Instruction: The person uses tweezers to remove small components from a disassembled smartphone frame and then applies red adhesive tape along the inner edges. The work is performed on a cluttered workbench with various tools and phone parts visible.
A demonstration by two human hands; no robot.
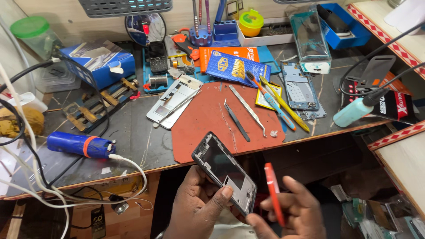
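Note:
My left hand (197,208) grips a dark phone frame (223,172), tilted, with my thumb pressed on its lower edge, just in front of the bench edge. A thin red-orange flat piece (274,199), seen edge-on, stands upright in my right hand (292,212), close beside the frame's lower right corner. Both hands sit below the red work mat (212,119). On the mat lie two tweezers (242,114).
A white phone back (173,102) lies left of the mat, a blue cylinder tool (79,145) with white cables further left. Toothbrush-like tools (276,102), a blue phone frame (300,90), a blue box (99,62), tool holders and a squeeze bottle (354,111) crowd the bench.

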